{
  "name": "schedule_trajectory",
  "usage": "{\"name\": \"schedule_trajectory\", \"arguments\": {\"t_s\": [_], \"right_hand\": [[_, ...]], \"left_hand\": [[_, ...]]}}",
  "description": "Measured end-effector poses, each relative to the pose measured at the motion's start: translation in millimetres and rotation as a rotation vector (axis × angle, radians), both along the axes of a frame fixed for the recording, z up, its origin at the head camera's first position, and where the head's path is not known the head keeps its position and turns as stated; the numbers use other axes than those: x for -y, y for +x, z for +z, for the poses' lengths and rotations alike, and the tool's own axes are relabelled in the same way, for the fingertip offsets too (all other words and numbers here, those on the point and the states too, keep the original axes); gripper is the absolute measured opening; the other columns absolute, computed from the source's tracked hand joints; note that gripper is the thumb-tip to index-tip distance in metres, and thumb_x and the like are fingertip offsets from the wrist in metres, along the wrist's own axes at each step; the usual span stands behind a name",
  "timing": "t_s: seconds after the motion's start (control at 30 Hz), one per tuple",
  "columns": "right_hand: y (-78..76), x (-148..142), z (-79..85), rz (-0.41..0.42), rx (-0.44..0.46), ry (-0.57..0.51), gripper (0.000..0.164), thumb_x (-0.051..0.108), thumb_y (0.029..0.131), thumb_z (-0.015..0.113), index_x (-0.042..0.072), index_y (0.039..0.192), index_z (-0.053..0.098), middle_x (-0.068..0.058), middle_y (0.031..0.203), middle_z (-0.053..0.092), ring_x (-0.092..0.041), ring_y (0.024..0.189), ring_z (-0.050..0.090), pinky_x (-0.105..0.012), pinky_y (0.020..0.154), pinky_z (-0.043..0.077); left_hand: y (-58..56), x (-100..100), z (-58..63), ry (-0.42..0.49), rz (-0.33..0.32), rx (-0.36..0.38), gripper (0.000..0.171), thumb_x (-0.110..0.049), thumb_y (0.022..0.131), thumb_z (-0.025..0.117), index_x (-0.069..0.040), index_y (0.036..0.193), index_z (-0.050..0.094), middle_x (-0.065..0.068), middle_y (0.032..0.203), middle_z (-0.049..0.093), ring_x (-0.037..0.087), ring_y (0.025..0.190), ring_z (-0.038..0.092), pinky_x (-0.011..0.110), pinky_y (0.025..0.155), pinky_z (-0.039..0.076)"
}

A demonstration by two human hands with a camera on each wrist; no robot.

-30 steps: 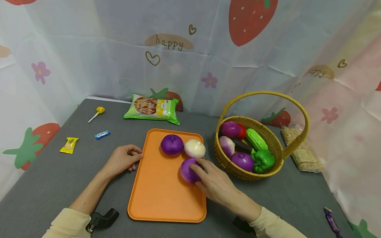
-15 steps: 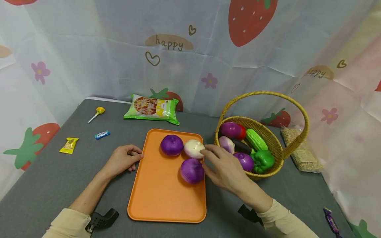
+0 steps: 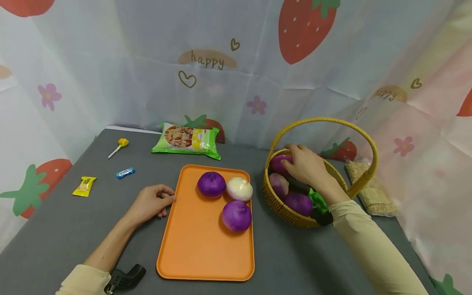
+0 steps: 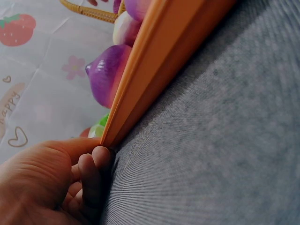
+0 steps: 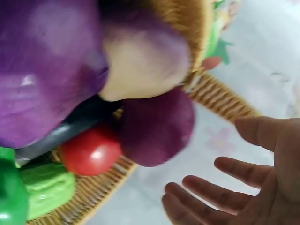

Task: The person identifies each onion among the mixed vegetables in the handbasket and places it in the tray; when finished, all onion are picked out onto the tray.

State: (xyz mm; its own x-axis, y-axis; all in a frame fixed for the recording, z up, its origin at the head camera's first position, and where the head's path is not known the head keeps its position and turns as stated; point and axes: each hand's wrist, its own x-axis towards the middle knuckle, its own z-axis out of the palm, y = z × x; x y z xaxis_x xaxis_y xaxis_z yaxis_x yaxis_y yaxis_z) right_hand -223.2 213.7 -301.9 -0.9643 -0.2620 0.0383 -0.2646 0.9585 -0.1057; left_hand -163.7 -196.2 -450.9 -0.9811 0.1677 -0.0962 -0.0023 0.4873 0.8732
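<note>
We see soft, fairly even light in the head view, with a dim shadow near the right sleeve (image 3: 372, 246) on the table (image 3: 280, 266). The left wrist view looks darker. In the right wrist view, blur softens the large purple onion (image 5: 47, 70) and glare spots the red tomato (image 5: 89, 150).

A big pale cloth (image 3: 147, 28) hangs behind the far side of the table (image 3: 284, 270), and it goes along the left and right too. It has creases, and it looks pinker on the right. From here I see 3 pink flowers (image 3: 257, 105) on it, 2 tan spots (image 3: 207, 59) that say "happy", and red strawberries (image 3: 307, 32). The tabletop is dark grey, with a thin white strip (image 3: 132, 130) at the far left edge. The light is soft.
</note>
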Motion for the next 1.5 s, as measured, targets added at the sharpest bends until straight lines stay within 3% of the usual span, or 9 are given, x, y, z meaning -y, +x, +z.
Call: {"name": "schedule_trajectory", "arguments": {"t_s": [0.17,0.33,0.57,0.73,0.9,1.03,1.27,1.4,1.5], "right_hand": [[-16.4,-2,-10.1,-0.022,0.212,0.025,0.065,0.041,0.101,0.048,0.005,0.152,0.030,-0.030,0.149,0.038,-0.048,0.135,0.041,-0.062,0.108,0.037],[-22.4,0,-17.2,0.039,0.258,0.037,0.064,0.035,0.099,0.053,0.001,0.150,0.032,-0.031,0.148,0.040,-0.047,0.136,0.040,-0.058,0.110,0.037],[-19.9,-4,-18.7,0.040,0.190,0.027,0.060,0.025,0.093,0.061,0.000,0.144,0.040,-0.031,0.141,0.046,-0.045,0.127,0.050,-0.057,0.103,0.043],[-12.5,-11,-16.9,0.025,0.146,0.011,0.061,0.027,0.090,0.062,0.005,0.144,0.042,-0.028,0.143,0.046,-0.044,0.121,0.054,-0.057,0.095,0.047],[-2.7,-19,-11.3,0.022,0.046,0.007,0.057,0.031,0.086,0.061,0.007,0.137,0.053,-0.026,0.125,0.056,-0.036,0.098,0.060,-0.049,0.078,0.050],[6.9,-24,-4.5,0.010,-0.014,-0.060,0.056,0.034,0.087,0.063,0.006,0.134,0.054,-0.024,0.121,0.059,-0.034,0.094,0.060,-0.047,0.077,0.050],[34.3,-18,-1.8,0.040,-0.117,-0.211,0.056,0.035,0.084,0.070,0.006,0.127,0.049,-0.016,0.102,0.068,-0.025,0.079,0.065,-0.038,0.065,0.052],[56.5,-5,-5.5,0.069,-0.147,-0.295,0.058,0.034,0.082,0.074,0.007,0.127,0.048,-0.015,0.108,0.066,-0.024,0.084,0.063,-0.036,0.067,0.053],[72.1,6,-11.8,0.137,-0.170,-0.333,0.064,0.032,0.080,0.075,0.010,0.133,0.047,-0.013,0.115,0.062,-0.024,0.092,0.060,-0.037,0.073,0.054]], "left_hand": [[0.2,0,-4.8,-0.005,0.005,0.009,0.025,-0.020,0.094,0.065,-0.001,0.110,0.065,0.007,0.083,0.069,0.014,0.054,0.061,0.029,0.052,0.054],[0.1,-1,-2.8,-0.011,0.016,0.019,0.025,-0.020,0.095,0.064,0.000,0.111,0.064,0.008,0.083,0.069,0.014,0.054,0.060,0.028,0.052,0.054],[0.2,-2,-0.7,-0.017,0.019,0.015,0.025,-0.020,0.095,0.064,0.000,0.111,0.064,0.007,0.082,0.069,0.013,0.054,0.060,0.028,0.052,0.053],[0.3,-3,-1.7,-0.018,0.013,0.018,0.025,-0.019,0.095,0.064,0.000,0.111,0.064,0.008,0.083,0.069,0.013,0.054,0.060,0.028,0.052,0.053],[-0.4,-2,-0.1,-0.007,0.016,0.018,0.026,-0.020,0.094,0.064,0.000,0.112,0.064,0.009,0.085,0.069,0.013,0.054,0.060,0.028,0.052,0.053],[-0.2,-2,0.9,0.000,0.012,0.014,0.026,-0.020,0.095,0.064,0.001,0.112,0.064,0.010,0.086,0.070,0.014,0.054,0.060,0.028,0.052,0.054],[-0.1,-1,1.5,-0.005,0.009,0.009,0.027,-0.020,0.095,0.064,0.001,0.112,0.064,0.010,0.085,0.069,0.013,0.054,0.060,0.028,0.052,0.054],[-0.5,-2,1.0,-0.007,0.010,0.016,0.027,-0.021,0.095,0.064,0.000,0.112,0.064,0.009,0.086,0.069,0.013,0.054,0.060,0.028,0.052,0.053],[-0.1,-2,0.5,-0.007,0.008,0.019,0.027,-0.020,0.095,0.064,0.000,0.112,0.063,0.009,0.086,0.069,0.013,0.054,0.060,0.028,0.052,0.053]]}}
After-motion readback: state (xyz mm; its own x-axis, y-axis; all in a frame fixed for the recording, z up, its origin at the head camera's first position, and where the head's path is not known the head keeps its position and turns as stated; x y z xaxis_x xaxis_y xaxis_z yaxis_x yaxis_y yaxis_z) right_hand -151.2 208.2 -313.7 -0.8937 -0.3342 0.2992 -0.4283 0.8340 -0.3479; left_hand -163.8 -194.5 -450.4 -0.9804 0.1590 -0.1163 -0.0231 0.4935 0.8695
